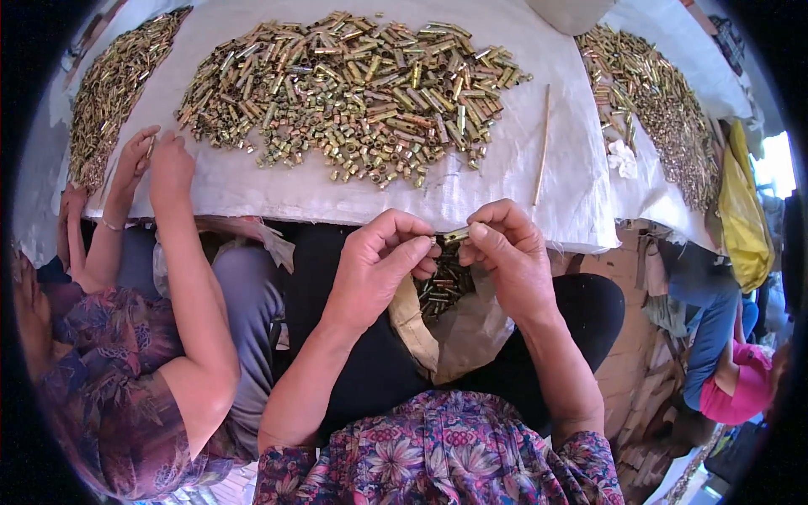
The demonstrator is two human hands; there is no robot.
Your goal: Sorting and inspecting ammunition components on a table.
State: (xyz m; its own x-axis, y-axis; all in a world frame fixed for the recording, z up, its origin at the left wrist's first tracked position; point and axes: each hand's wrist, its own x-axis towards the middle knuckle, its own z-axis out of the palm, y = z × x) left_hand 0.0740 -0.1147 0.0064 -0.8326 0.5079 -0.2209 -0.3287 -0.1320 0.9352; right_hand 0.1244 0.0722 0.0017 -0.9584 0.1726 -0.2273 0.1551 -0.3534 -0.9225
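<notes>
Both your hands meet just off the desk's near edge: your left hand (379, 261) and right hand (505, 252) pinch a small brass-coloured metal sleeve (455, 236) between closed fingers, above an open bag of sleeves (438, 290) on your lap. A big heap of sleeves (353, 88) covers the desk's (278, 189) middle. A co-worker's hands (151, 160) work at the near-left edge.

A thin straight wooden stick (542, 145) lies on the white woven cloth (278, 189) just right of the big central heap. A crumpled white rag (623, 158) sits beside another heap, and a yellow plastic bag (742, 215) hangs at far right.
</notes>
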